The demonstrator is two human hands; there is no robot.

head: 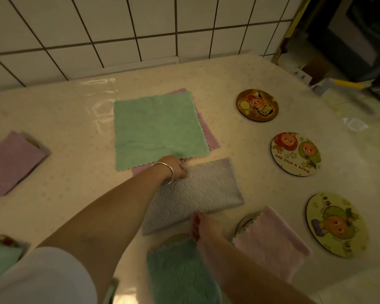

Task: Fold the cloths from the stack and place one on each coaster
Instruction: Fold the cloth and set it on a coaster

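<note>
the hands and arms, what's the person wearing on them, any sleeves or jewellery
The left hand has a plain silver bangle round its wrist, and a white short sleeve covers the upper part of that arm; the forearm is bare. The right hand shows no ring or bracelet, and its forearm is bare as far as the frame shows. No gloves on either.

What you can't see well from your head camera

A pink cloth (208, 137) hides under the green cloth (158, 130); only its edges peek out. Two coasters are mostly covered: one under the folded pink cloth (272, 240), one under the folded green cloth (180, 270). The picture's edge cuts off the folded purple cloth (11, 163) on your left. Things past the table's far right corner are blurry.
</note>
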